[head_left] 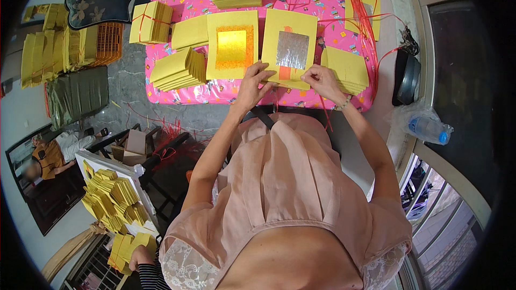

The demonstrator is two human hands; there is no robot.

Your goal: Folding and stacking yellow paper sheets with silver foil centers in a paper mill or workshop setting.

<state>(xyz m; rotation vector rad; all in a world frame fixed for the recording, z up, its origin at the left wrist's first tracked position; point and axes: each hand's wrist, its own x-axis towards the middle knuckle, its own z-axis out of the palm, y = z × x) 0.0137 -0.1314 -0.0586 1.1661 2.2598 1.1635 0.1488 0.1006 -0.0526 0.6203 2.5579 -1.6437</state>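
Note:
In front of me a yellow paper sheet with a silver foil square and an orange strip lies on a stack at the table's near edge. My left hand has its fingers and thumb closed around the sheet's lower left corner. At the lower right corner, my right hand pinches the sheet's bottom edge, which looks bent up. Just left of it is another yellow sheet with a gold square on an orange patch. Fanned yellow papers rest farther left, and more yellow papers lie beside my right hand.
The table has a pink patterned cover. Tied yellow bundles and red strings lie on it. A plastic bottle is at the right by the window. At lower left, another person's hand touches yellow papers.

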